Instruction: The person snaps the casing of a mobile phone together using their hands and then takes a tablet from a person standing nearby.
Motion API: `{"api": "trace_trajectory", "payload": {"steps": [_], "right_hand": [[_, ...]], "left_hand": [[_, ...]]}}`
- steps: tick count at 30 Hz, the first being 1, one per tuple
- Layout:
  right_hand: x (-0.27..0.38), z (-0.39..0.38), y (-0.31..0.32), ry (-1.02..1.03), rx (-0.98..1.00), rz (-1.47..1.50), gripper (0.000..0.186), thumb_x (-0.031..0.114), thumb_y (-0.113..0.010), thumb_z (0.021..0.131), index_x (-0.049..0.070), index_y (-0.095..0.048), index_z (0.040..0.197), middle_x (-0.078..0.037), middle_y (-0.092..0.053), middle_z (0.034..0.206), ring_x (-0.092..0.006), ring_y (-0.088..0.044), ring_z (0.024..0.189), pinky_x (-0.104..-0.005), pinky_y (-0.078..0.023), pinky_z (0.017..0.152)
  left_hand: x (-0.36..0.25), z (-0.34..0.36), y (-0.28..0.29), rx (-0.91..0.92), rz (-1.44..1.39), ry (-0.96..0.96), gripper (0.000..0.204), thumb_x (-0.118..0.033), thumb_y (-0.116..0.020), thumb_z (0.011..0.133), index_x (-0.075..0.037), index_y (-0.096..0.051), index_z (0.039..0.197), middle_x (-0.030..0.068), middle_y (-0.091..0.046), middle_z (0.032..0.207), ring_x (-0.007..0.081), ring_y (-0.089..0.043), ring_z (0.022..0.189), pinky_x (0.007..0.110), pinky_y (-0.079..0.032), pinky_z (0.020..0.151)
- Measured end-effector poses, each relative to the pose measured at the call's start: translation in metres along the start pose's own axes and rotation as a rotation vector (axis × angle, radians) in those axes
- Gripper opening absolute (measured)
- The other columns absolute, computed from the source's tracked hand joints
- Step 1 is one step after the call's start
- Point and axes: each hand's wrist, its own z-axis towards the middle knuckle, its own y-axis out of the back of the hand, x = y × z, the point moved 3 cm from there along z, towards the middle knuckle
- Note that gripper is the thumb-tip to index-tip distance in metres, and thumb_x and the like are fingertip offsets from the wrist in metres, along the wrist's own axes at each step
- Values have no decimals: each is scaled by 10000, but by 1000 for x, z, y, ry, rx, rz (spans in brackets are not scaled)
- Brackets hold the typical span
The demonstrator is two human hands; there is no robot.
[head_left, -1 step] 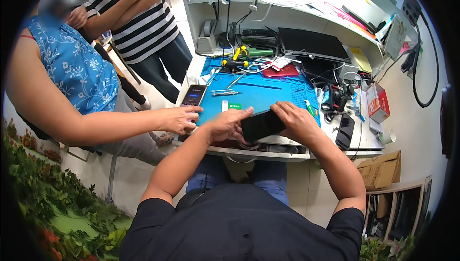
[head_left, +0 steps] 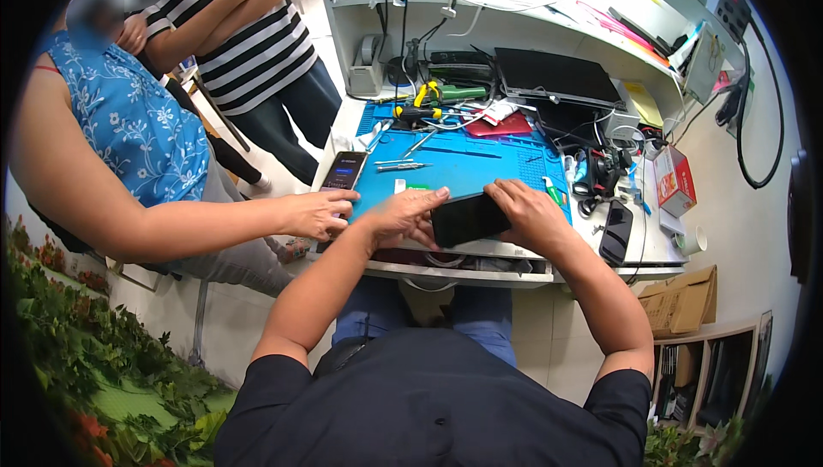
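A black smartphone with a dark screen is held over the front edge of the workbench. My right hand grips its right end, fingers bent over the top edge. At its left end is my left hand, thumb stretched along the upper corner and fingers curled at the side, partly hidden. Behind my left hand a small green-and-white card lies on the blue work mat. Another person's hand rests by a second phone with a lit screen, left of the mat.
Thin screwdrivers lie on the mat, with yellow-handled pliers and a red pouch behind. A closed laptop sits at the back. Another dark phone and a paper cup are at right. Two people stand at left.
My left hand has shifted slightly, and more of the green-and-white card is now covered. The whole view has moved a little; the phone stays between my hands.
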Motion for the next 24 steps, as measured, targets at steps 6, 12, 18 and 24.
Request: {"api": "trace_trajectory", "payload": {"steps": [6,12,18,24], "right_hand": [[-21,34,-8,-214,250,73,743,264,-1012,592,4,-716,1222,-188,-761,1152,-399,-733,1122,-488,-596,974],[-26,64,-20,-131,359,43,588,308,-1025,569,-3,-789,1008,-208,-804,1018,-396,-779,1022,-480,-620,927],[-25,72,-20,-195,532,124,676,321,-1033,580,0,-772,1115,-206,-792,1084,-399,-747,1098,-479,-590,999],[-30,60,-16,-172,458,129,781,357,-998,670,-10,-720,1301,-200,-693,1319,-377,-649,1274,-461,-542,1095]], "left_hand": [[-32,8,-7,-272,1161,-504,1096,-457,-1084,645,5,-610,1519,158,-739,1320,244,-746,1103,366,-607,953],[-47,12,-3,-374,1394,-305,919,-463,-1047,594,-42,-753,1357,179,-726,1280,366,-703,1201,448,-567,1066],[-43,17,2,-368,1529,-276,926,-497,-1042,605,-61,-757,1371,147,-687,1277,340,-682,1225,439,-563,1060],[-40,16,-1,-394,1482,-282,988,-565,-1033,577,-66,-771,1388,125,-693,1303,335,-694,1241,443,-562,1095]]}}
